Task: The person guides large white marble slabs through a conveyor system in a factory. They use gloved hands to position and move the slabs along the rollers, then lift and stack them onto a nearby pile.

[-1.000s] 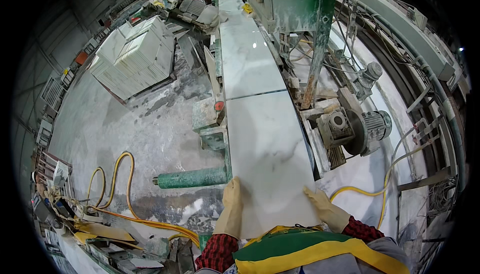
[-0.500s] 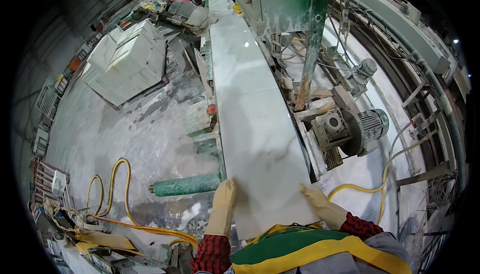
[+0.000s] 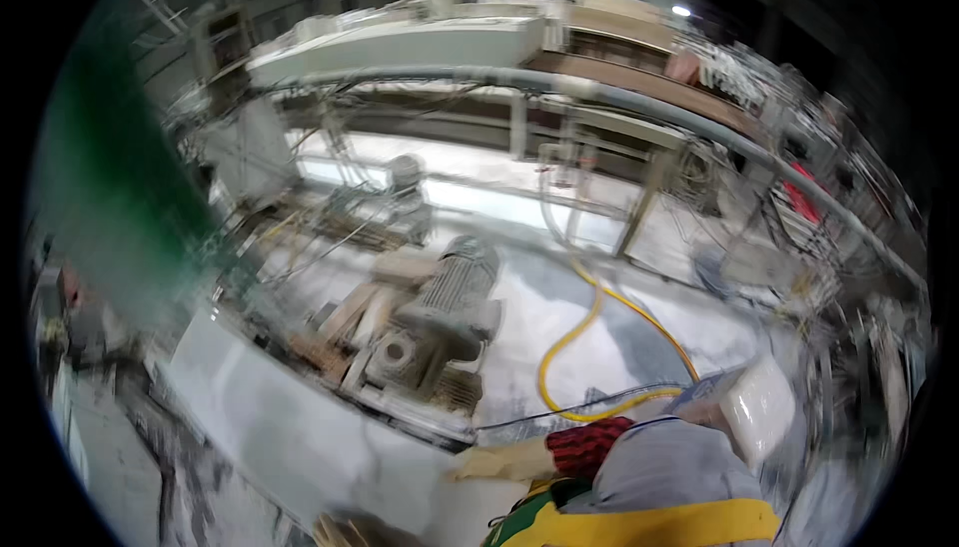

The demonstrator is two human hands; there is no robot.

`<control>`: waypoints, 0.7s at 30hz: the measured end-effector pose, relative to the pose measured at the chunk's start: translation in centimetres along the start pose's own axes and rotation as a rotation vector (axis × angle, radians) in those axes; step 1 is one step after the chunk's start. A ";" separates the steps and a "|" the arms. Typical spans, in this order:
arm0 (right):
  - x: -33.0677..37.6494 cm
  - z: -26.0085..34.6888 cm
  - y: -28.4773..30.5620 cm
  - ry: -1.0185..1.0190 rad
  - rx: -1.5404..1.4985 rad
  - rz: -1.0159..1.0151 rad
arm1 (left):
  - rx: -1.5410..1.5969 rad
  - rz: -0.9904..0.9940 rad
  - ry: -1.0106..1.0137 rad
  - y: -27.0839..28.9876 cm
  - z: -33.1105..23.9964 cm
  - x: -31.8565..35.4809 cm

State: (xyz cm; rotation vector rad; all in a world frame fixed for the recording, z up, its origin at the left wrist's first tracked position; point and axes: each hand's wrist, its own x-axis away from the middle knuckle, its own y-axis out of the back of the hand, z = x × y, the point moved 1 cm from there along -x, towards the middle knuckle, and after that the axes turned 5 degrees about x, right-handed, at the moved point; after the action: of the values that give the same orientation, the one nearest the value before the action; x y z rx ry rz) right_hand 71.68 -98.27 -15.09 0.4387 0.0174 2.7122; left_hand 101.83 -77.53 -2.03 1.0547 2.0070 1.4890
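A long white stone slab (image 3: 285, 437) with grey veining runs from the lower middle up to the left. My right hand (image 3: 504, 460), in a cream glove, holds the slab's edge near my body; the thumb side shows on top and the fingers beneath are hidden. At the bottom edge of the picture, part of my left hand (image 3: 345, 532) is over the slab. Motion smears it, and its fingers cannot be made out. My green and yellow apron (image 3: 649, 522) meets the slab's near end.
Beside the slab's far edge stands a motor with a gearbox (image 3: 440, 312). A blurred green machine column (image 3: 130, 187) rises at left. A yellow hose (image 3: 559, 347) loops over the whitened floor. Behind runs a long pipe (image 3: 479, 74); a white plastic-looking container (image 3: 757, 412) is at my right.
My view has swung sharply to the right, so the slab and motor now sit further left. The right hand stays at the slab's edge; the left has dropped mostly out of the picture.
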 end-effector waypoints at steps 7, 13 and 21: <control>3.4 2.8 0.7 0.269 0.227 -0.174 | -0.084 -0.270 -0.440 -3.1 -2.1 -1.6; 8.6 -0.1 2.0 0.199 0.248 0.093 | -0.070 -0.181 -0.467 -0.5 -4.5 -0.9; 11.3 -1.4 -2.7 -0.188 -0.672 0.102 | -0.190 -0.075 -0.260 0.6 -5.9 -1.4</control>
State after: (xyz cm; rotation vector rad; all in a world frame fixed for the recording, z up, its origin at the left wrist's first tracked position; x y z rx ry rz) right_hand 62.36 -91.42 -13.17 0.4842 -0.9528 2.5496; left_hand 98.70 -82.17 0.36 1.0234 1.6734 1.3936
